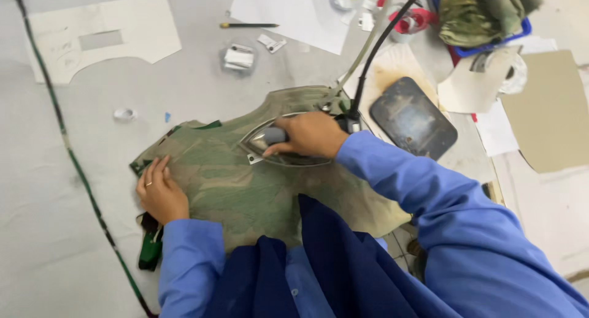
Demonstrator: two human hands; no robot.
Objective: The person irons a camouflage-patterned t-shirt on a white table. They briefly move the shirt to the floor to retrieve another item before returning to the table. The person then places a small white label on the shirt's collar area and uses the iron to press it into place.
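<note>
A: Start nearest you. Your left hand [161, 192] lies flat and spread on the near-left edge of the camouflage fabric piece [245, 189], holding nothing, only pinning the cloth to the desk [55, 232].

B: And my right?

A: Your right hand [310, 136] is wrapped tight around the grey handle of the iron [270, 147]. Its pointed soleplate sits flat on the fabric, just beyond the middle of the piece, nose toward your left hand.

B: So which step am I in?

A: Pressing, I'd judge. The cloth lies spread over the desk right in front of you, and the iron is on it. The next stroke calls for the flat hand to keep the cloth taut and stay out of the soleplate's path.

B: What's past the iron?

A: Its black cable [383, 45] rises off the back. Beyond the fabric to the right lies a dark rest pad [414, 118]; farther off, a pencil [248, 25] and a white paper pattern [98, 36]
</note>
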